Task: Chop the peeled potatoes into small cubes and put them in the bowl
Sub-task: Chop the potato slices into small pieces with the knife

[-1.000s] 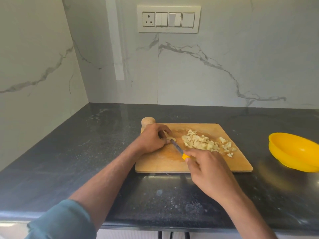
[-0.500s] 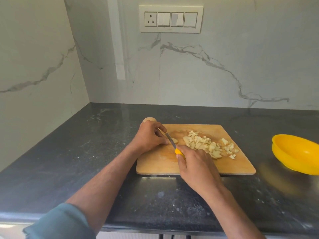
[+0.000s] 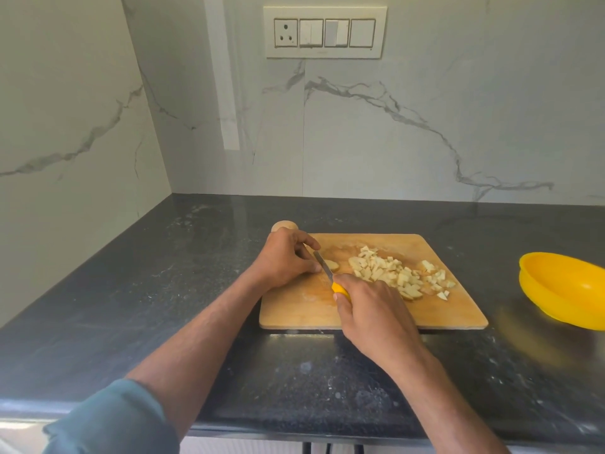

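head view. wooden cutting board (image 3: pixel 366 309) lies flat on the dark speckled surface (image 3: pixel 163 290), its round handle knob (image 3: pixel 284 225) poking out at the far left corner.

my left hand (image 3: pixel 284 259) sits on the board's left part, fingers curled, tips pinning a small potato piece (image 3: pixel 331 265) against the wood. whether the piece is pinched or only pressed, cannot tell.

my right hand (image 3: pixel 373 309) is clenched round the yellow handle of the knife (image 3: pixel 327 273); the blade angles up and left, its edge lying just beside the held piece and close to my left fingertips.

heap of potato cubes (image 3: pixel 397 273) spread over the board's middle and right, touching the wood, a few strays toward the right edge.

yellow bowl (image 3: pixel 566 290) stands on the surface well apart to the right of the board, tilted a little, partly cut by the frame.

marble wall behind, switch panel (image 3: pixel 324 32) high on it. teal sleeve (image 3: pixel 111 421) at lower left.
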The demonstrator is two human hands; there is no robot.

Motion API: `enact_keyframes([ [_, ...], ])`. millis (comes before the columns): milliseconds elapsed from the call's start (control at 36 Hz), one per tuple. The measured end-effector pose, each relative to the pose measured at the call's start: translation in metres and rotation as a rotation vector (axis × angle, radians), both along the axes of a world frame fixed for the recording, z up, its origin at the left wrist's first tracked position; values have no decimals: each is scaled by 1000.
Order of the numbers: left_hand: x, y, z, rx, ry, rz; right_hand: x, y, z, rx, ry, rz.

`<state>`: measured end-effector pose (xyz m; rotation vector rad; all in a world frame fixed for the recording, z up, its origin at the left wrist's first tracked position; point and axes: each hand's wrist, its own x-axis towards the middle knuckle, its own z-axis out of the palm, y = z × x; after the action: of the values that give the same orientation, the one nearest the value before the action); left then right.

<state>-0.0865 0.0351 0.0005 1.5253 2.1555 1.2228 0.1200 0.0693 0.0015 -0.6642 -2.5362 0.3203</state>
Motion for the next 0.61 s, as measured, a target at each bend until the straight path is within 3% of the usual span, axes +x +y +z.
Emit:
enact_keyframes([
  [333,-4,5,-6,-22,81,-54,-12,6,4,28,-28,-36],
  [611,-5,7,-6,-48,145,-83,24,-2,1,-30,-20,34],
])
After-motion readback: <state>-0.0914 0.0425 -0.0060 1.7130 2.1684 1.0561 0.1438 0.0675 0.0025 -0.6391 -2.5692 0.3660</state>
